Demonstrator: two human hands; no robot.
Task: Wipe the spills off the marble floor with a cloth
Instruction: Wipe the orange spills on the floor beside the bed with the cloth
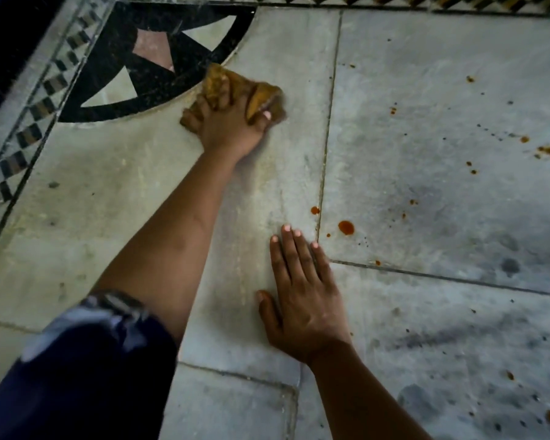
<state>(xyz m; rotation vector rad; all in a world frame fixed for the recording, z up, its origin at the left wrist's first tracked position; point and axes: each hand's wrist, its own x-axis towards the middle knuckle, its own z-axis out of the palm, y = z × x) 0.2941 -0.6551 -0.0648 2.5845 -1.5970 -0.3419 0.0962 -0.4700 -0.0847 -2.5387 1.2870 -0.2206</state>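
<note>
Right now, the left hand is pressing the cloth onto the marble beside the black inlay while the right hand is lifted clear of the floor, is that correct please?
Not quite. The left hand does press the cloth onto the marble beside the black inlay, but the right hand is not lifted: the head view shows it lying flat on the floor, fingers spread, near the orange spill drops.

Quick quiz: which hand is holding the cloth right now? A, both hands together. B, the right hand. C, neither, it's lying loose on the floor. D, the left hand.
D: the left hand grips the brownish cloth near the black inlay, while the right hand lies flat and empty on the marble floor.
</note>
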